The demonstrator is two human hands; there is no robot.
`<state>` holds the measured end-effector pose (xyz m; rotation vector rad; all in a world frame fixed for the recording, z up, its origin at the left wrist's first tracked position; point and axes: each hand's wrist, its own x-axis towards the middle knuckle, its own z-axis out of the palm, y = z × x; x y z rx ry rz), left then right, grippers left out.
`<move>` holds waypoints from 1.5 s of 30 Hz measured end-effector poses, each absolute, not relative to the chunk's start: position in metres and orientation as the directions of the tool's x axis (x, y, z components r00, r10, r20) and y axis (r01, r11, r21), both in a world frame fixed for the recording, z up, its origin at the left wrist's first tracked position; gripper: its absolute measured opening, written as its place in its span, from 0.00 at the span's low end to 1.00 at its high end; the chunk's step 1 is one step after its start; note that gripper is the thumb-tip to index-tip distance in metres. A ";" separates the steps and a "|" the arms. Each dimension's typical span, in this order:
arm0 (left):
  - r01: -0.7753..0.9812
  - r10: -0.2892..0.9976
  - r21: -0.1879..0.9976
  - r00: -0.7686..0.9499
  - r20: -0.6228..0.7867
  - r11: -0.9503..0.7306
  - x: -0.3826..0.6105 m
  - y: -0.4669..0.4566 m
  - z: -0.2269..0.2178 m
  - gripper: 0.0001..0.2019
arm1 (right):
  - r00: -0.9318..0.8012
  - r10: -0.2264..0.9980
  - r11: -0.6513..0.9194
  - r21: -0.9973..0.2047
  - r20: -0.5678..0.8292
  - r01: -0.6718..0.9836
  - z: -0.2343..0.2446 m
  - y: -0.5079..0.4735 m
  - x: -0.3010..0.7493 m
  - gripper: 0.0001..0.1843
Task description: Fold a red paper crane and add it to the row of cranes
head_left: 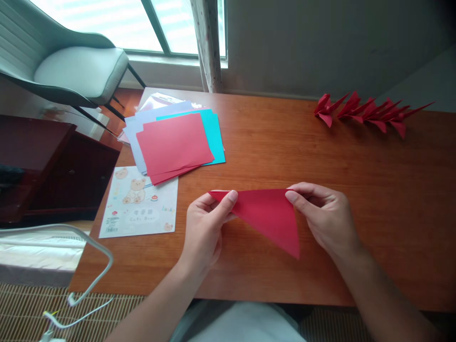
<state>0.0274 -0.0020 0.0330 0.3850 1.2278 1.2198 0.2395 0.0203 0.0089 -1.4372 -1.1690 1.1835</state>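
Between my hands a sheet of red origami paper point(269, 213), folded into a triangle, is held up above the wooden table point(256, 280). Its long top edge runs nearly level, and one corner points down toward me. My left hand point(210, 223) pinches the left corner, thumb on top. At the upper right corner, my right hand point(326, 216) grips the paper between thumb and fingers. The fingertips behind the paper are partly hidden.
Red paper sheets point(174, 145) lie over turquoise paper point(215, 137) and pale lilac paper point(133, 137) at the back left. Below them rests a bear-printed sheet point(138, 213). Several folded red paper cranes point(366, 111) stand in a row at the back right. A chair point(81, 71) is beyond the table.
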 end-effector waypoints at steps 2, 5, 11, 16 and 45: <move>-0.493 0.858 0.786 -0.140 -0.494 0.372 0.026 -0.002 0.032 0.10 | 0.094 0.986 -0.145 -0.984 -0.135 0.107 0.008 0.020 0.240 0.06; -0.493 0.869 0.792 -0.130 -0.477 0.361 0.024 -0.002 0.031 0.10 | 0.106 0.983 -0.157 -0.983 -0.147 0.093 0.007 0.021 0.241 0.07; -0.511 0.901 0.809 -0.139 -0.410 0.289 0.018 -0.002 0.032 0.08 | 0.147 0.968 -0.210 -0.977 -0.203 0.038 0.011 0.024 0.243 0.10; -0.509 0.913 0.826 -0.171 -0.371 0.240 0.016 -0.002 0.033 0.08 | 0.156 0.950 -0.261 -0.962 -0.270 -0.075 0.013 0.026 0.245 0.11; -0.537 0.874 0.799 -0.211 -0.438 0.271 0.015 0.001 0.032 0.08 | 0.141 0.983 -0.135 -0.983 -0.117 0.122 0.008 0.025 0.248 0.08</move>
